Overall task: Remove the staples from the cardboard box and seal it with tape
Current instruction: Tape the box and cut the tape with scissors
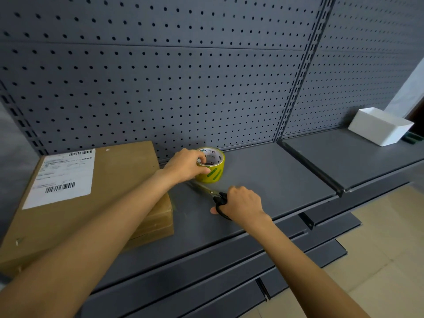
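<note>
Tape roll gripped by left hand, thumb in core | scissors under right hand, fingers curled on handles | cardboard box beside left forearm (staples apparently remain) | advise: lift blades pointing away.

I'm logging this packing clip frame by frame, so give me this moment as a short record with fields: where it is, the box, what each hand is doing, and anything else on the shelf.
place: grey metal shelf with a pegboard back
box: cardboard box lying flat at the left, white shipping label on top
left hand: left hand holds the yellow tape roll, fingers in its core
right hand: right hand grips the black handles of the scissors, blades on the shelf
other: white bin at far right
</note>
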### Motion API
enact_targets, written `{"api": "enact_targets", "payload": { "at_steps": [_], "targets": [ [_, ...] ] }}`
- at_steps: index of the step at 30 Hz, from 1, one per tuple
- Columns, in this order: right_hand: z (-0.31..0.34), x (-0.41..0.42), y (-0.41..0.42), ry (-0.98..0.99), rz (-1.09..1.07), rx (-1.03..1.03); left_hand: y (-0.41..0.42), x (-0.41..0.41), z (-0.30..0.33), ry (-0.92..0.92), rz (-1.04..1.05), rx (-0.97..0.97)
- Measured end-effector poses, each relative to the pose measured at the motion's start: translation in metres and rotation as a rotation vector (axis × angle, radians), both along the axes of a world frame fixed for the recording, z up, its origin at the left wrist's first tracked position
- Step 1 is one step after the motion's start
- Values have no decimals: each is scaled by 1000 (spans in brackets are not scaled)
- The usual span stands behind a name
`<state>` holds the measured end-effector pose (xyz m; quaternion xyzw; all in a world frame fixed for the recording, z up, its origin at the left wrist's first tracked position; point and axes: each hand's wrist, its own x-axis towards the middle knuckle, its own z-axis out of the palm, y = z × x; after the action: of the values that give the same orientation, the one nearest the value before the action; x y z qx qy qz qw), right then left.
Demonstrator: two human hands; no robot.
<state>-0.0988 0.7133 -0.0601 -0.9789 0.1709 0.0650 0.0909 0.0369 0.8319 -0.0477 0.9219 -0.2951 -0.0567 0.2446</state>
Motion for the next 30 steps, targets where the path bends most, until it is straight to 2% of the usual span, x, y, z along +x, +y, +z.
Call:
{"api": "enact_targets", "payload": {
  "at_steps": [6, 9, 16, 22, 24, 26, 28, 30],
  "targets": [
    [-4, 0, -3, -21, 74, 71, 0, -4, 1, 105, 179, -96],
    [-2, 0, -3, -26, 110, 81, 0, -5, 3, 124, 253, -57],
    [2, -1, -2, -22, 111, 41, 4, -11, 13, -19, 278, 78],
    [8, -2, 6, -109, 165, -55, 32, -25, 31, -156, 234, 25],
    [7, 0, 12, -230, 173, 66, 50, -33, 35, -209, 226, 6],
    [2, 2, 20, -282, 165, 333, 70, -44, 34, -237, 222, 9],
    [-3, 5, 30, -195, 110, 653, 87, -58, 31, -230, 231, 25],
    [-6, 5, 40, -10, 27, 953, 102, -71, 28, -223, 231, 42]
  ]
}}
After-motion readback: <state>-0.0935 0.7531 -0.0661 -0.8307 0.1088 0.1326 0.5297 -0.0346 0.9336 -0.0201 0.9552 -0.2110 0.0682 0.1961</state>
